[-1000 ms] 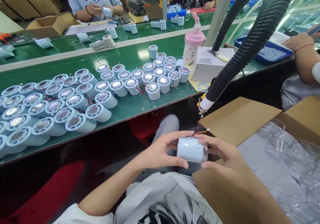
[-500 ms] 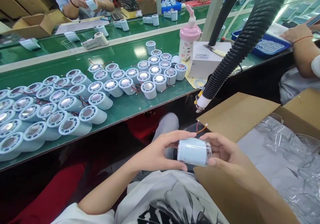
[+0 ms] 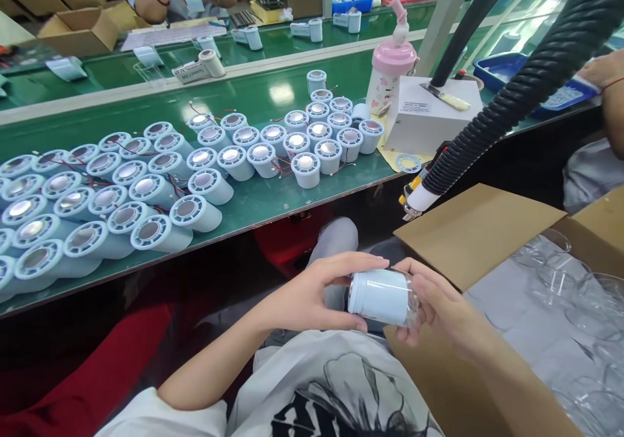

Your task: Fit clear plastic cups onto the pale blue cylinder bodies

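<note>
Left: batch of light-blue cylinders [image 3: 197, 212] standing in loose rows on the green tabletop [image 3: 277, 199], running from its left end to past mid-length, front ones close to the near edge. Round end faces up, thin red/dark wires lying between them.

Centre: left hand [image 3: 316, 294] below the near edge, off the tabletop, over the lap. Spread wide around the left end of the held cylinder [image 3: 383, 296], fingers along its top, thumb along its lower side. Held cylinder lies on its side between both hands, left end inside the left hand's span.

Clear cover [image 3: 414, 300] sits around its right end; how far left it reaches, can't tell.

Pink bottle [image 3: 392, 60] and white box [image 3: 431, 115] sit toward the tabletop's right part, bottle just left of the box. Pale ring [image 3: 408, 163] near the near edge, in front of the box.

Right hand [image 3: 443, 300]: narrow grip, thumb and fingers pinching the clear cover, palm to the right of it.

Nozzle [image 3: 422, 199] on the black hose [image 3: 492, 118] hangs above the right hand, well apart.

Far right: open carton [image 3: 480, 229], clear cups [image 3: 560, 281] inside.
</note>
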A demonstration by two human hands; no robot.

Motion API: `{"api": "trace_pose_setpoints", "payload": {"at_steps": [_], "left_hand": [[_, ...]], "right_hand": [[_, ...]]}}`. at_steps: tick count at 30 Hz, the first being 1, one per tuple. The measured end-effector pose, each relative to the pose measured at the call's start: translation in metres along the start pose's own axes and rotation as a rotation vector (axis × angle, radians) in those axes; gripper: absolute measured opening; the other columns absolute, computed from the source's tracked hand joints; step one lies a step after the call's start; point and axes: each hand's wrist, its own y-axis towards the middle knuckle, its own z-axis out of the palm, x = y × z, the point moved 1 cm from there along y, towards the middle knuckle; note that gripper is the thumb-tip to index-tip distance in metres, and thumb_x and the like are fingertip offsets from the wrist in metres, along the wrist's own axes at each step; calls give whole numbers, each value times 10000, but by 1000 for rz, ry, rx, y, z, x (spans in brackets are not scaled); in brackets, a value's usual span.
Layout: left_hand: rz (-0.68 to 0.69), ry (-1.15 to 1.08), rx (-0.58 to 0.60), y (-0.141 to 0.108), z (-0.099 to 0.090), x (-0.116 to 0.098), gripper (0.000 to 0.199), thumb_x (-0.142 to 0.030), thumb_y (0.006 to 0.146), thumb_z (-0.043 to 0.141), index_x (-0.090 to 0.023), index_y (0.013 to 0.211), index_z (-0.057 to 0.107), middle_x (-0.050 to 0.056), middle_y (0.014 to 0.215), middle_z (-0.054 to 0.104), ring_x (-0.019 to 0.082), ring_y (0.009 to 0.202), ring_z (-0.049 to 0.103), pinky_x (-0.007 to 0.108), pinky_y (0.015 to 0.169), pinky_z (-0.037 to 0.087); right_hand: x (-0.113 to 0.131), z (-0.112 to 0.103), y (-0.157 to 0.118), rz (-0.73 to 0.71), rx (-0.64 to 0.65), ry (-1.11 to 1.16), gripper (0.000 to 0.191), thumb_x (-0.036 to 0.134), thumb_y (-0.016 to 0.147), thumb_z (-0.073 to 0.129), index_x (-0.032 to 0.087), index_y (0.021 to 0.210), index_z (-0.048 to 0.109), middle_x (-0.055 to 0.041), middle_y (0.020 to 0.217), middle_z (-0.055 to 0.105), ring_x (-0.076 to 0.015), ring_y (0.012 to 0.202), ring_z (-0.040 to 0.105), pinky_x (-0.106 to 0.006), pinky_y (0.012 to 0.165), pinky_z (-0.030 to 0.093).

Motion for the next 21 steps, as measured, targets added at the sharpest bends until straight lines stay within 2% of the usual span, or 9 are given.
{"api": "trace_pose_setpoints", "payload": {"at_steps": [5,10,13,16,19,21], "left_hand": [[0,-19,-1,-1,-3,3,758,-146,683,814,-308,1363,521,70,1432,518,257,1338,465,359,1063,457],[22,-47,1,-2,-5,7,755,-150,677,820,-313,1354,529,79,1449,497,270,1354,448,387,1071,447],[22,-40,-7,-3,-5,9,732,-171,672,827,-299,1338,550,98,1462,477,295,1346,454,411,1061,453],[10,-38,-23,-5,-4,8,709,-179,672,826,-285,1322,562,108,1435,501,301,1326,472,406,1033,476],[-30,-41,-34,-9,-1,2,674,-195,695,809,-268,1316,559,106,1372,542,283,1272,518,367,985,509],[-84,-62,-39,-13,1,-3,656,-227,724,789,-253,1330,537,106,1306,574,264,1188,574,352,948,527]], "right_hand": [[-4,5,10,74,8,62,511,699,836,501,190,881,509,20,545,619,-112,403,585,-148,346,418],[-4,10,15,233,61,128,641,776,807,426,156,755,579,-42,528,650,-67,311,503,-118,303,344],[-3,13,16,358,88,166,738,732,885,287,126,609,605,-60,503,618,-49,303,484,-107,288,311],[-4,13,15,439,100,171,832,678,937,138,114,566,624,-66,494,601,-39,286,458,-107,268,260],[-7,16,10,439,146,119,895,754,889,130,104,524,624,-53,434,541,-29,270,413,-114,275,240],[-10,20,6,349,149,56,890,819,837,159,114,552,623,-46,454,541,-43,297,435,-133,298,282]]}}
